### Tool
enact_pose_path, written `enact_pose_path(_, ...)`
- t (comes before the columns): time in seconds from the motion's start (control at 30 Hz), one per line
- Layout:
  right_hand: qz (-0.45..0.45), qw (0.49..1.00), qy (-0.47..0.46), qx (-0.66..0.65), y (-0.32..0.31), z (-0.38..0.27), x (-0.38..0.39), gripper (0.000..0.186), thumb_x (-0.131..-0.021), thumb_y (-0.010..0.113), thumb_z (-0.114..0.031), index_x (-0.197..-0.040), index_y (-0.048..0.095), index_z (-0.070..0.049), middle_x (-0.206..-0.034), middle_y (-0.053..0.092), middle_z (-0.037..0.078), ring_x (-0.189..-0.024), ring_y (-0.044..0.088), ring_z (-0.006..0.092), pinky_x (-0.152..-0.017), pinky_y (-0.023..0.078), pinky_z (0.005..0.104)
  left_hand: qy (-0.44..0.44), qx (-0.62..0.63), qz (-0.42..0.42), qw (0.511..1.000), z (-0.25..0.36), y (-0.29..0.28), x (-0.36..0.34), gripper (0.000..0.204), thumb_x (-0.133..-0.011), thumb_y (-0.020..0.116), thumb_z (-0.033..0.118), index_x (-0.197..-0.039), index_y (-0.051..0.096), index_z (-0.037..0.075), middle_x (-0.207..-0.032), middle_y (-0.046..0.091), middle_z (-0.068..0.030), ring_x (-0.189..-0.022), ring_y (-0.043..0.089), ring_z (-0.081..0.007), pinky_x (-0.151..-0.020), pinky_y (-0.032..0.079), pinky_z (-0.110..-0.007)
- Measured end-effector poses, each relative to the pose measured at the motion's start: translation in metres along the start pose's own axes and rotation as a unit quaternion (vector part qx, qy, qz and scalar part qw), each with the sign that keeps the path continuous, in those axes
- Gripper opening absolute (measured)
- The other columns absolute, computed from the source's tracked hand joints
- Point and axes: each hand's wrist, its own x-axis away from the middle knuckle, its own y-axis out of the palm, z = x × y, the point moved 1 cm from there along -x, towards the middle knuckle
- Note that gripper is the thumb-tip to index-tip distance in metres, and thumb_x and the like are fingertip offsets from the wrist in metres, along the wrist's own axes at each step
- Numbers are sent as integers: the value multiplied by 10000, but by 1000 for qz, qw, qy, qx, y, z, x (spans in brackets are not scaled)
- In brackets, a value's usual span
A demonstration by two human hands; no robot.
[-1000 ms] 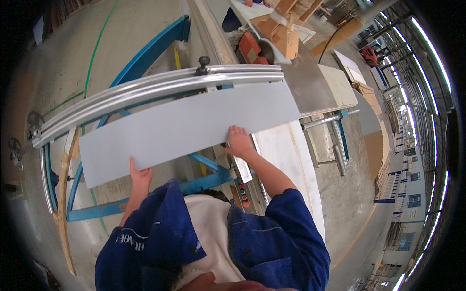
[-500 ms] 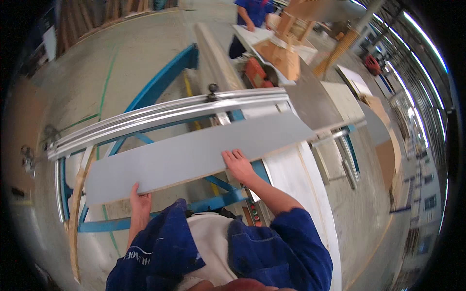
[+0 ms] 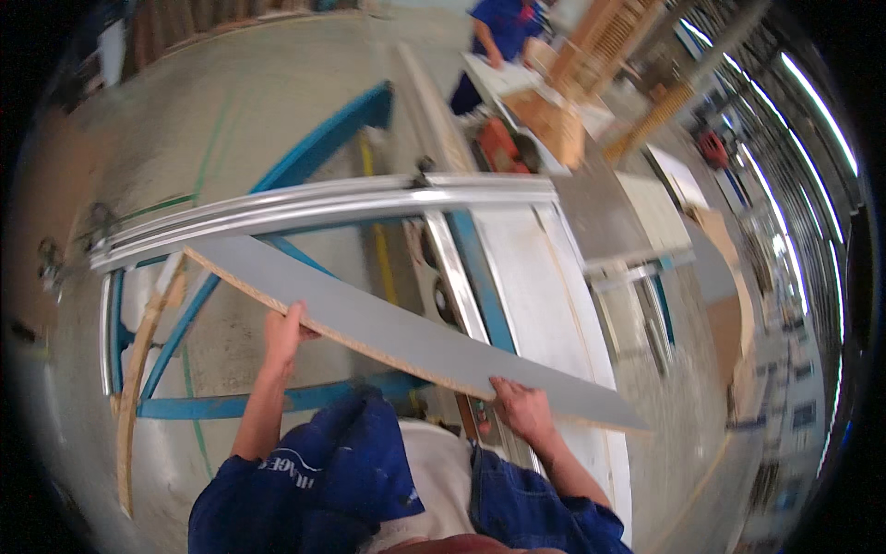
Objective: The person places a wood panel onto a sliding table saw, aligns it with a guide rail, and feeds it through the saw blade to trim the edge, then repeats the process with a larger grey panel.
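A long grey-faced chipboard panel (image 3: pixel 397 328) slants across in front of me, its left end farther away and its right end nearer. My left hand (image 3: pixel 286 334) grips its near edge left of the middle, thumb on top and fingers underneath. On the right part of the same edge, my right hand (image 3: pixel 521 406) is closed, with fingers over the grey face. Raw chipboard shows along the near edge. Beneath the panel are the blue machine frame (image 3: pixel 305 397) and a white table surface (image 3: pixel 544 295); the panel hides part of both.
A silver aluminium fence (image 3: pixel 323 198) with a black knob (image 3: pixel 425 166) runs across beyond the panel. A wooden strip (image 3: pixel 138 397) leans at the left. Farther off, a person in blue (image 3: pixel 503 32) stands by a bench near an orange-red machine part (image 3: pixel 503 146).
The panel has turned: its left end swung away toward the fence, its right end came nearer and moved right. My left hand moved up, my right hand moved down and right.
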Motion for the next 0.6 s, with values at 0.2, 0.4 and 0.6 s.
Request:
enact_pose_path(0.2,-30,987,161,-5,-21,15,127,359,-864,740,-253,-1175,656,-95,-906,746,118,-763,730,322,-670,575,446,-2,-95,-132,987,-3,118,14,514,-1012,617,374,-1097,679,-130,-908,749,-204,-767,753,-268,-663,630,-376)
enact_pose_path(0.4,-34,957,286,-27,-56,41,243,311,-928,718,-358,-1060,672,-81,-778,707,173,-728,706,367,-635,546,480,49,-216,-218,950,-38,265,64,649,-990,624,563,-892,729,-69,-734,729,-134,-695,723,-199,-654,555,-338)
enact_pose_path(0.6,11,938,344,-40,-80,136,328,472,-889,767,-445,-808,572,-22,-689,633,217,-689,641,445,-648,507,507,235,-296,-292,879,-140,385,183,668,-941,701,458,-1349,545,-49,-1247,635,-264,-1179,627,-358,-992,498,-436)
